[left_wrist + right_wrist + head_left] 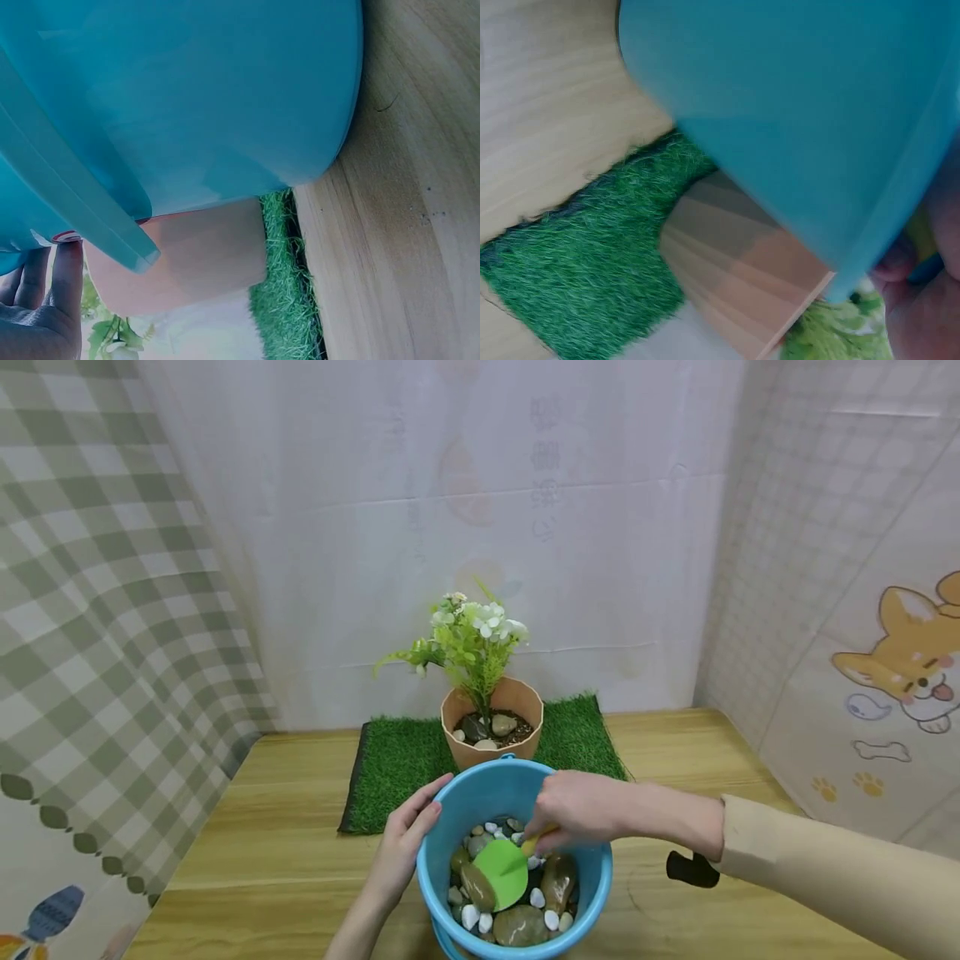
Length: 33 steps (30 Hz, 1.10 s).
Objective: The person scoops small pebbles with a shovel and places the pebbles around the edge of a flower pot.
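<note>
A blue bucket (600, 893) holds wet stones, including a large brown stone (521, 927), and small white pebbles (470, 916). My left hand (407, 835) rests against the bucket's left rim, and its fairly straight fingers touch the outer wall in the left wrist view. Reaching over the right rim, my right hand (573, 810) grips the yellow handle of a small shovel with a green blade (501, 872). An oval brown stone (477, 887) lies over the blade's left part; whether the blade carries it, I cannot tell. In the right wrist view, the bucket wall hides the shovel's blade.
Behind the bucket, a peach flowerpot (491, 756) with white-flowered greenery (476, 643), soil and stones stands on a green turf mat (397, 760). Wooden tabletop (285, 852) lies around them. A checked cloth (112, 568) hangs at the left, and pale sheets hang behind and right.
</note>
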Each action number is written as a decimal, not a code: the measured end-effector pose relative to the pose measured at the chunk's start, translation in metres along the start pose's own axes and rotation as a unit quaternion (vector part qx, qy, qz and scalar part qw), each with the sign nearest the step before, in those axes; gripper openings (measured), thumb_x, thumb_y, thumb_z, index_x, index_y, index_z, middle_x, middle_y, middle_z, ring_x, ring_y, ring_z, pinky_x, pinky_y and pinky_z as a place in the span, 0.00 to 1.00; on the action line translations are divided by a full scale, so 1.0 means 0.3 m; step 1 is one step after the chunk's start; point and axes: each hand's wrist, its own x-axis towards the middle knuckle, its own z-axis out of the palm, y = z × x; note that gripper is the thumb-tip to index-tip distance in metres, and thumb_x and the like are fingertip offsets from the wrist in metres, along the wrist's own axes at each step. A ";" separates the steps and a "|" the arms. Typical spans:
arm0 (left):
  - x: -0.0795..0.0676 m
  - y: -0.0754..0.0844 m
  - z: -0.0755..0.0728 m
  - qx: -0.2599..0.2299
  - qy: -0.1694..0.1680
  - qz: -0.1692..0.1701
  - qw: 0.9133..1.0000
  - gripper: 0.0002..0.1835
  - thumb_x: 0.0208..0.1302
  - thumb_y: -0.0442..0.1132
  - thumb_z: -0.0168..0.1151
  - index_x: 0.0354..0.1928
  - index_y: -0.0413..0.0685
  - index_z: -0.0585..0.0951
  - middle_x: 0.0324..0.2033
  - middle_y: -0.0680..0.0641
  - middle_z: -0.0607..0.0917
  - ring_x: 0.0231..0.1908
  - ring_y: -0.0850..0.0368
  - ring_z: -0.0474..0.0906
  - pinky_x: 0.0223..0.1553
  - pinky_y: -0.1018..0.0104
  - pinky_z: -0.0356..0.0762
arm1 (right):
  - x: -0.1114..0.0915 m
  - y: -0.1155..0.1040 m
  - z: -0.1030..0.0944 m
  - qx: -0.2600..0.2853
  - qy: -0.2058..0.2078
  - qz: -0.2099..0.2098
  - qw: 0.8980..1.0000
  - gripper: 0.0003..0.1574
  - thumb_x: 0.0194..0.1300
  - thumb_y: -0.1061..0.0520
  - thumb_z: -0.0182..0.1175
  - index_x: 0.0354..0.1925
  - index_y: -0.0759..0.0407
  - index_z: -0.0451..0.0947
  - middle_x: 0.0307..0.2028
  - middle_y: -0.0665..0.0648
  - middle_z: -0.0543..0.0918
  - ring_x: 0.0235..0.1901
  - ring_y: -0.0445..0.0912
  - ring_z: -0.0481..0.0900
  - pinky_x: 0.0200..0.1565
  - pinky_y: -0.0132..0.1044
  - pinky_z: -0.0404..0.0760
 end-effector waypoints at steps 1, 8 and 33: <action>-0.001 0.001 0.000 0.001 -0.001 0.000 1.000 0.24 0.82 0.41 0.50 0.74 0.41 0.73 0.69 0.34 0.79 0.66 0.38 0.80 0.59 0.58 0.87 | 0.007 -0.006 0.012 -0.010 0.001 -0.006 1.000 0.08 0.74 0.51 0.66 0.42 0.48 0.92 0.31 0.42 0.92 0.26 0.23 0.79 0.33 0.13 0.73; -0.002 0.007 -0.003 0.005 0.006 -0.001 1.000 0.24 0.82 0.41 0.50 0.74 0.40 0.74 0.68 0.34 0.80 0.65 0.38 0.81 0.58 0.57 0.88 | 0.013 -0.040 0.058 -0.051 0.039 -0.014 0.998 0.09 0.72 0.48 0.67 0.32 0.46 0.86 0.21 0.42 0.84 0.21 0.27 0.74 0.29 0.15 0.63; -0.003 0.001 0.002 0.012 0.002 0.001 1.000 0.24 0.82 0.42 0.50 0.74 0.42 0.74 0.69 0.35 0.80 0.67 0.37 0.79 0.60 0.56 0.87 | -0.014 -0.037 0.038 0.018 0.030 -0.030 0.999 0.08 0.74 0.51 0.65 0.37 0.48 0.89 0.26 0.41 0.88 0.25 0.22 0.73 0.31 0.11 0.66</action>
